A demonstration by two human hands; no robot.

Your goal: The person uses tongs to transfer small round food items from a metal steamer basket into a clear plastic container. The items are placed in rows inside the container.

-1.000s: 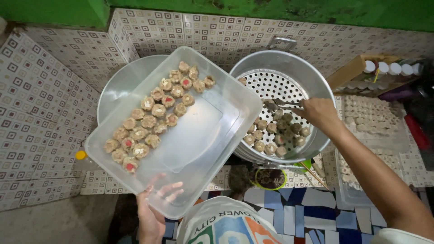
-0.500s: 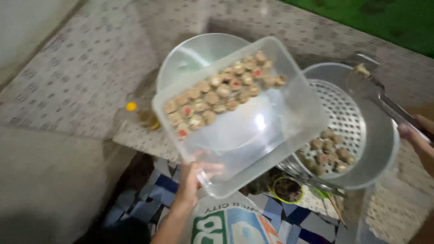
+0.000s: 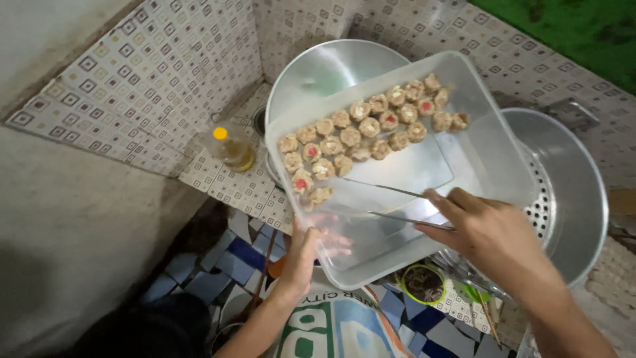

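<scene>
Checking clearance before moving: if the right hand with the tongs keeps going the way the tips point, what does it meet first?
Probably the dumplings at the near-left end of the clear tray; the right hand's tongs point there, though depth is unclear.

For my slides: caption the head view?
Left hand tilts a clear tray of dumplings; right hand reaches in with tongs.
</scene>
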